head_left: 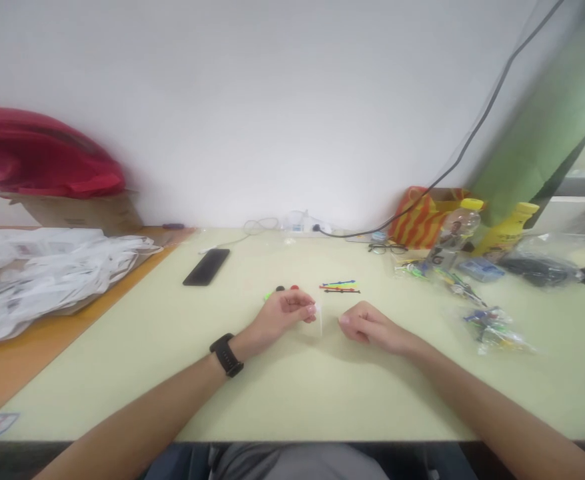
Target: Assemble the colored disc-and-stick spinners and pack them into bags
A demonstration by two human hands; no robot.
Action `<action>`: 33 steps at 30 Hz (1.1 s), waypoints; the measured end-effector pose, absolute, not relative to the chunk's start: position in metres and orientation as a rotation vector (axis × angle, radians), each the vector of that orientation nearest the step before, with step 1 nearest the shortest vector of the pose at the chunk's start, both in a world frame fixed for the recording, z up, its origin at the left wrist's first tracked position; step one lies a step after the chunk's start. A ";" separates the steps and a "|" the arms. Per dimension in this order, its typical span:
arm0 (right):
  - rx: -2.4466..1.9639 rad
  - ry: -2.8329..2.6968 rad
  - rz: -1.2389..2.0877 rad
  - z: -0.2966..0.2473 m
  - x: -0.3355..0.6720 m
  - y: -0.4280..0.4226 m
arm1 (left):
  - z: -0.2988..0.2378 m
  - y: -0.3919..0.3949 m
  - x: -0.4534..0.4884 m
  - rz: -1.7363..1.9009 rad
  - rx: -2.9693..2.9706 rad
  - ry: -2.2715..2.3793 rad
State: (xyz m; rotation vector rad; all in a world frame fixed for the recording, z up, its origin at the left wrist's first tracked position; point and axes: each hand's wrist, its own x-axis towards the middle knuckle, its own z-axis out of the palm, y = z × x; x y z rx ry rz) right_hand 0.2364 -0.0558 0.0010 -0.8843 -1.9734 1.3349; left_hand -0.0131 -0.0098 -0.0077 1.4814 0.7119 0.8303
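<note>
Pale yellow-green table (292, 400) spans most of the lower view. Left hand (288, 311) is over mid-table (black watch (227, 355) on its wrist), thumb and fingertips pinched on a thin whitish piece (321, 321). Right hand (375, 327) is nearby, fingers curled in; can't tell if they hold anything. Black phone (206, 267) lies left, well apart. Colored sticks (340, 289) lie just beyond the hands. Whitish piece stands roughly upright between both hands. Smallest: red round piece (295, 287), partly hidden behind left hand.
</note>
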 end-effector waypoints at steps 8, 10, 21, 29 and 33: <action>-1.029 -1.958 1.211 -0.002 0.228 -0.056 | -0.010 -0.009 -0.013 0.824 1.479 0.709; -1.033 -1.956 1.184 -0.004 0.226 -0.056 | -0.010 -0.009 -0.013 0.814 1.486 0.700; -1.015 -1.928 1.131 -0.006 0.225 -0.055 | -0.010 -0.010 -0.013 0.753 1.518 0.662; -1.010 -1.926 1.104 -0.008 0.224 -0.054 | -0.006 -0.013 -0.012 0.694 1.513 0.650; -1.009 -1.918 1.128 -0.008 0.223 -0.056 | -0.005 -0.014 -0.012 0.674 1.524 0.637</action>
